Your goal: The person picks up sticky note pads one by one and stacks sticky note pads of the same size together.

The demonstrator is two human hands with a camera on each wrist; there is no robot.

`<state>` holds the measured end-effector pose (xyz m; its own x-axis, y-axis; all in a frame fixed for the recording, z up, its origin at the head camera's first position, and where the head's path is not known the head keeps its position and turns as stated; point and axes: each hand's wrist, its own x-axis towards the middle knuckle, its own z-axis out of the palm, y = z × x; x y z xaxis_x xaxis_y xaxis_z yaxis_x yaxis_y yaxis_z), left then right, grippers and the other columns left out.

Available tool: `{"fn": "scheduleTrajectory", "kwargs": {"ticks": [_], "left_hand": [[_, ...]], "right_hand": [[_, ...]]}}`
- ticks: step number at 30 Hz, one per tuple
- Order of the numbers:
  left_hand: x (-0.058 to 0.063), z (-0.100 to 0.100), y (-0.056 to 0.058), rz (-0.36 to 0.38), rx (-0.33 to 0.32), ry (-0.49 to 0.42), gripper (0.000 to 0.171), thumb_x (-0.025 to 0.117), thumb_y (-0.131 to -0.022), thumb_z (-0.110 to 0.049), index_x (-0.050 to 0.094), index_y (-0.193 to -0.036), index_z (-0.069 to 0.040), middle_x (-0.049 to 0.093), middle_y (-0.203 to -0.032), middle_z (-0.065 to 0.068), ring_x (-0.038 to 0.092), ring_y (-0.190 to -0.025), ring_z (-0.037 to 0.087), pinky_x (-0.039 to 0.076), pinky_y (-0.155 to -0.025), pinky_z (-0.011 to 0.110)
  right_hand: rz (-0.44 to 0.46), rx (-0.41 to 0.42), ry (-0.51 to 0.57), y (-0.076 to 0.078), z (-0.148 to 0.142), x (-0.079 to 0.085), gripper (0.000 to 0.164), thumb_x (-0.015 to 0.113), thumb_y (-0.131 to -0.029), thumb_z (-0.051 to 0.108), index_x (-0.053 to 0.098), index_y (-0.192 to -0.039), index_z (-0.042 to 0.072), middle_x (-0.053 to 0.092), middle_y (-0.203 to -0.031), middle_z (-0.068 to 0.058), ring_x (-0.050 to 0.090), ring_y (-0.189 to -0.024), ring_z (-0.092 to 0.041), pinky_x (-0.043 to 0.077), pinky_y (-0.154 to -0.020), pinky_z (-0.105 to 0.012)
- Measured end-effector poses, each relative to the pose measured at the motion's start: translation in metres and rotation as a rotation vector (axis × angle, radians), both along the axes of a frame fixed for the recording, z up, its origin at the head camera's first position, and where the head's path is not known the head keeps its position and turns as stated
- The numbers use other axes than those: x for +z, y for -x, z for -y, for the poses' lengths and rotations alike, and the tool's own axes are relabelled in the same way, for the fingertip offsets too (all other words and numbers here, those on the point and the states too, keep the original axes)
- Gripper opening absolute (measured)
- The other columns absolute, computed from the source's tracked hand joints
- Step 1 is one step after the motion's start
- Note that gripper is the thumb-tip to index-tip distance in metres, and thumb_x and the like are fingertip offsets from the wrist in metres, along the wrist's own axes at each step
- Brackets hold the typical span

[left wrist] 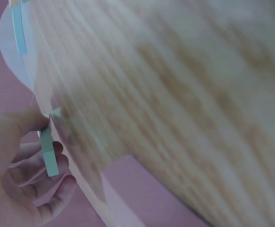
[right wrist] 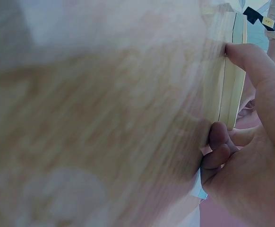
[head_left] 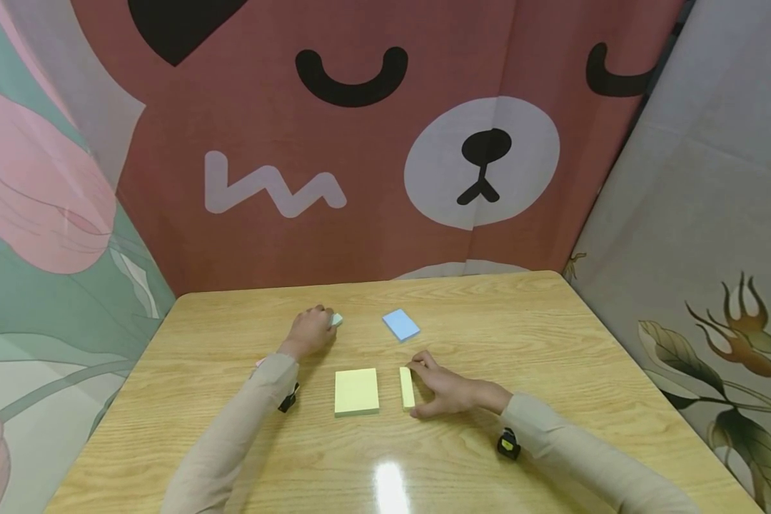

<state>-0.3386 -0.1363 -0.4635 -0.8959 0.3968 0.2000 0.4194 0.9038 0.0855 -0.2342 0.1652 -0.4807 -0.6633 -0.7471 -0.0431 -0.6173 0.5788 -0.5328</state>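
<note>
Near the back of the table, my left hand (head_left: 310,332) pinches a small pale green sticky note pad (head_left: 337,319). In the left wrist view the thumb lies on one side of this green pad (left wrist: 47,151) and the curled fingers lie behind it. My right hand (head_left: 450,389) holds a narrow yellow sticky note pad (head_left: 407,389) by its two ends, thumb at the near end and fingertips at the far end. Just left of that strip lies a larger square yellow sticky note pad (head_left: 356,391).
A blue sticky note pad (head_left: 401,325) lies behind the right hand. A pink pad (left wrist: 137,189) sits by the left wrist, mostly hidden by the sleeve in the head view. The wooden table (head_left: 373,450) meets printed curtains (head_left: 283,250) at the back and sides.
</note>
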Motion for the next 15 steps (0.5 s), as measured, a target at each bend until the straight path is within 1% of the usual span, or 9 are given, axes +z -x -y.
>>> {"fn": "scheduleTrajectory", "kwargs": {"ticks": [5,10,15], "left_hand": [[-0.0018,0.0009,0.0005,-0.014,-0.008,-0.024,0.021,0.06,-0.082,-0.019,0.058,-0.097,-0.004,0.054,-0.078,0.007,0.051,-0.065,0.019,0.044,-0.054,0.037],[-0.0004,0.0013,-0.0004,-0.027,-0.015,-0.048,0.018,0.058,-0.083,-0.018,0.059,-0.094,-0.004,0.054,-0.078,0.007,0.049,-0.063,0.019,0.043,-0.053,0.036],[-0.0002,0.0018,-0.0011,-0.044,-0.026,-0.043,0.017,0.057,-0.084,-0.019,0.062,-0.093,-0.005,0.054,-0.079,0.006,0.048,-0.063,0.018,0.042,-0.054,0.035]], "right_hand": [[-0.005,0.002,-0.003,-0.0007,0.0006,0.0008,0.088,0.063,-0.076,0.045,0.02,-0.136,-0.003,0.019,-0.125,-0.007,0.038,-0.108,-0.017,0.036,-0.092,-0.033],[0.006,-0.005,-0.01,-0.0013,0.001,0.0016,0.088,0.063,-0.076,0.045,0.019,-0.136,-0.003,0.019,-0.126,-0.008,0.04,-0.107,-0.017,0.036,-0.092,-0.033],[0.009,-0.014,-0.017,-0.0018,0.0011,0.0022,0.089,0.064,-0.076,0.045,0.019,-0.136,-0.003,0.019,-0.127,-0.009,0.039,-0.107,-0.018,0.035,-0.094,-0.034]]}}
